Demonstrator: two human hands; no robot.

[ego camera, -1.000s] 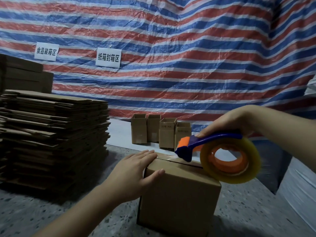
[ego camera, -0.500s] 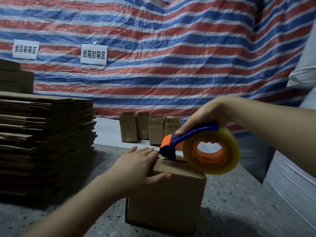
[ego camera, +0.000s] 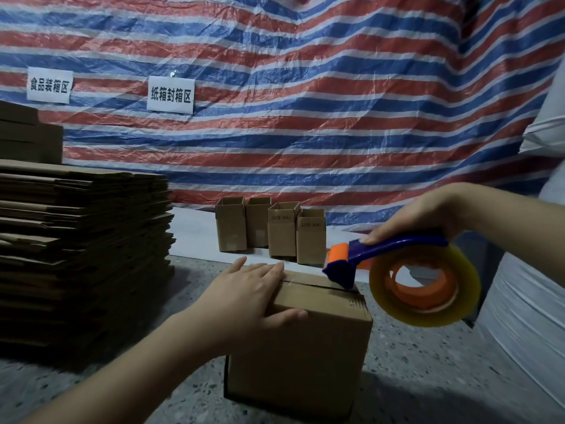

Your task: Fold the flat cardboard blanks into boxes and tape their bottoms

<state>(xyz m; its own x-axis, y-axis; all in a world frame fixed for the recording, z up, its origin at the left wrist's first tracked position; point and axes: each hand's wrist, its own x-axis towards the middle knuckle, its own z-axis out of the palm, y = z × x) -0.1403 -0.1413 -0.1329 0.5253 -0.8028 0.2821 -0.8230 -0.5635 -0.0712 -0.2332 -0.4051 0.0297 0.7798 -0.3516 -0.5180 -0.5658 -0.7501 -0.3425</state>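
1. The box [ego camera: 298, 341] stands on the speckled bench [ego camera: 428, 377], close in front of me, closed flaps facing up with the seam running across the top.
2. My left hand [ego camera: 244, 296] lies flat on the top left of the box, fingers straight and spread, thumb down the near face.
3. My right hand [ego camera: 422, 215] grips the blue handle of the tape dispenser [ego camera: 397, 270]; its orange-and-blue head touches the seam at the right end of the top.
4. The clear tape roll [ego camera: 425, 286] hangs just off the box's right edge.
5. A stack of flat blanks [ego camera: 82, 249] sits to the left.
6. Four small open boxes [ego camera: 270, 231] stand behind, against the striped tarp [ego camera: 305, 102].
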